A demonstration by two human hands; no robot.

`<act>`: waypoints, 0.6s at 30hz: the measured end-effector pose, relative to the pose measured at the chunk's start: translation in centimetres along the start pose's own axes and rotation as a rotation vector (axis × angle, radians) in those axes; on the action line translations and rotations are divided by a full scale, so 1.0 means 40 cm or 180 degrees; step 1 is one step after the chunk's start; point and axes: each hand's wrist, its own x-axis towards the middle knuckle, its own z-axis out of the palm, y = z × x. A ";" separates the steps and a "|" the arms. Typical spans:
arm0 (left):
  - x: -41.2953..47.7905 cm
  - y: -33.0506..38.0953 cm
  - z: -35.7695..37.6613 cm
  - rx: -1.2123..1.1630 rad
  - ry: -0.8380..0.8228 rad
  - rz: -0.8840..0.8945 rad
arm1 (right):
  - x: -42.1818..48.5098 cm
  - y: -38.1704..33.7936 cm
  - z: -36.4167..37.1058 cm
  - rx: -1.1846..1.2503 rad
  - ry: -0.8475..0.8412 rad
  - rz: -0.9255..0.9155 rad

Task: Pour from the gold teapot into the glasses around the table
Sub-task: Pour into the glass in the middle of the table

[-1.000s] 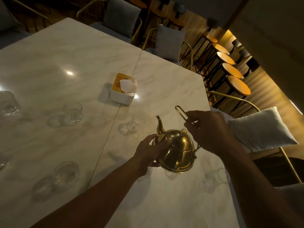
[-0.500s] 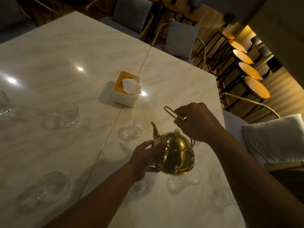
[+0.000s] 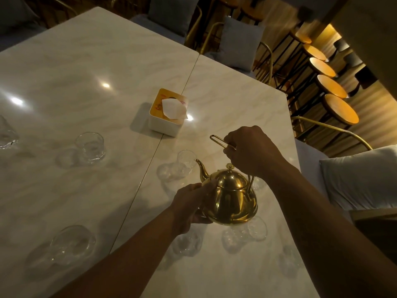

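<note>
Gold teapot (image 3: 231, 195) held above the pale worktop (image 3: 96, 61), near its right edge, lid on, close to upright with spout aimed at a small glass (image 3: 186, 160) just beyond. Right hand (image 3: 250, 150) clamped on the wire handle above the lid; left hand (image 3: 190, 204) pressed to the pot's side below the spout, fingers wrapped around the belly. No stream visible from the spout, so probably between pours. Further glasses spread out: one (image 3: 91, 146) to the far left, one (image 3: 73, 244) at lower left, two (image 3: 189, 239) (image 3: 255, 227) partly hidden under pot and arm, another (image 3: 6, 134) cut off at the left border. Fill levels unreadable in the dim light; cannot tell which are done. Likely most of the round left. Tissue box (image 3: 168, 111) farther off, well apart from the pot.
</note>
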 end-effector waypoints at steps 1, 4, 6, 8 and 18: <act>0.000 0.000 -0.001 -0.0022 0.0010 -0.0015 | -0.001 -0.002 0.001 -0.0005 0.0025 0.0010; 0.000 0.000 -0.002 -0.0087 0.0026 -0.0040 | -0.003 -0.007 0.003 -0.0032 0.0055 0.0059; -0.002 0.001 -0.002 -0.0109 0.0031 -0.0048 | -0.004 -0.012 0.004 -0.0043 0.0058 0.0100; -0.002 0.003 -0.002 -0.0107 0.0021 -0.0064 | -0.005 -0.016 0.005 -0.0016 0.0086 0.0142; -0.006 0.008 0.005 -0.0073 0.0015 -0.0145 | -0.002 -0.024 0.005 -0.0008 0.0145 0.0242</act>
